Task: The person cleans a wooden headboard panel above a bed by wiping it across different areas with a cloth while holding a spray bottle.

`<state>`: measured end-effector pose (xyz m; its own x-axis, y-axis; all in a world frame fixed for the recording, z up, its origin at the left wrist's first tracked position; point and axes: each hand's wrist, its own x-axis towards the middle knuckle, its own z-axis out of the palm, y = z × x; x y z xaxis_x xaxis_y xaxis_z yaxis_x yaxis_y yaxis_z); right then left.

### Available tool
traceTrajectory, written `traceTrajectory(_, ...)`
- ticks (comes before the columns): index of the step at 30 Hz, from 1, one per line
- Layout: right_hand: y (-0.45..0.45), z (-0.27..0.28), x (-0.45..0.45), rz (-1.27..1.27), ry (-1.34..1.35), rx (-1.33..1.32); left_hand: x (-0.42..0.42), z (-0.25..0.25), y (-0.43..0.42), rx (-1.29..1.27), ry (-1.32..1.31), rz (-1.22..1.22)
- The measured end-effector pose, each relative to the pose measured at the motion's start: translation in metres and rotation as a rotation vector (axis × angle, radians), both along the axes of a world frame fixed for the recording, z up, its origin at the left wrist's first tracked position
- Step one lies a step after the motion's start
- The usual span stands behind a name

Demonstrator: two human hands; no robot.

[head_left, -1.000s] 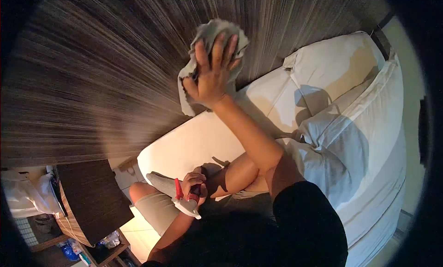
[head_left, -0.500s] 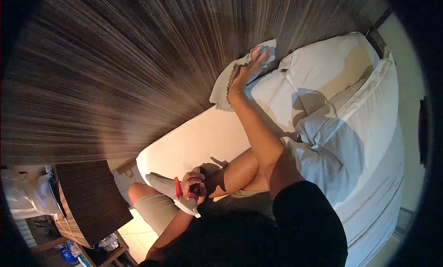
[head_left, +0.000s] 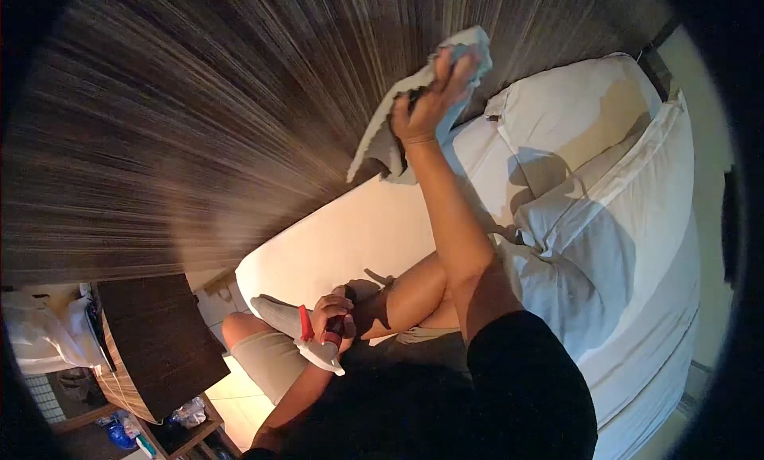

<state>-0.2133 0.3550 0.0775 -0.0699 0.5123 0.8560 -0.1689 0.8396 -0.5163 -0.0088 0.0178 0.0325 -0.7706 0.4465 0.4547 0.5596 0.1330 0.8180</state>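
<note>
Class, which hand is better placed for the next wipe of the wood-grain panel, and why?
Probably the right hand: it is at the wood-grain panel with the gray cloth, while the left hand is lower, wrapped around a spray bottle.

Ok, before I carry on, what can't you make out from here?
All in the head view:
- Spray bottle: fill level can't be read; the left hand covers part of its dark body.
- Cloth: the face toward the wood panel is hidden by the cloth itself.
- Right hand: fingertips blurred.
- Blue item, lower left: too small to identify.
</note>
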Motion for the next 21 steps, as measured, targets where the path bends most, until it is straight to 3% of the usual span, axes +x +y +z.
traceTrajectory(4, 0.008, -0.033, -0.002, -0.057, 0.040, -0.091, 0.000, 0.002, 0.000, -0.027, 0.008, 0.017)
traceTrajectory(6, 0.004, -0.044, -0.004, 0.026, 0.072, -0.309, 0.000, 0.004, 0.002, -0.026, 0.021, 0.007)
traceTrajectory(8, -0.005, -0.046, -0.001, -0.090, 0.042, -0.299, -0.001, 0.005, 0.001, -0.013, 0.045, 0.003)
traceTrajectory(9, -0.015, -0.040, 0.003, 0.094, 0.058, -0.538, 0.000, 0.004, -0.001, -0.021, 0.013, 0.017)
traceTrajectory(11, -0.038, -0.040, 0.007, 0.216, -0.041, -0.528, 0.002, 0.002, 0.000, -0.028, 0.013, 0.035)
traceTrajectory(13, -0.071, -0.035, 0.007, 0.121, -0.195, -0.156, 0.002, -0.006, 0.001, 0.017, 0.049, 0.039)
traceTrajectory(15, -0.086, 0.000, 0.006, 0.091, -0.232, 0.003, -0.001, -0.013, 0.001, 0.035, 0.103, 0.039)
traceTrajectory(17, -0.092, 0.042, 0.004, 0.058, -0.324, 0.363, -0.002, -0.021, 0.000, 0.072, 0.108, 0.070)
traceTrajectory(20, -0.056, 0.120, -0.001, -0.002, -0.189, 0.413, -0.002, -0.045, -0.012, 0.075, 0.015, 0.037)
traceTrajectory(21, -0.043, 0.148, -0.003, -0.013, -0.109, 0.402, -0.002, -0.045, -0.006, 0.115, 0.117, 0.068)
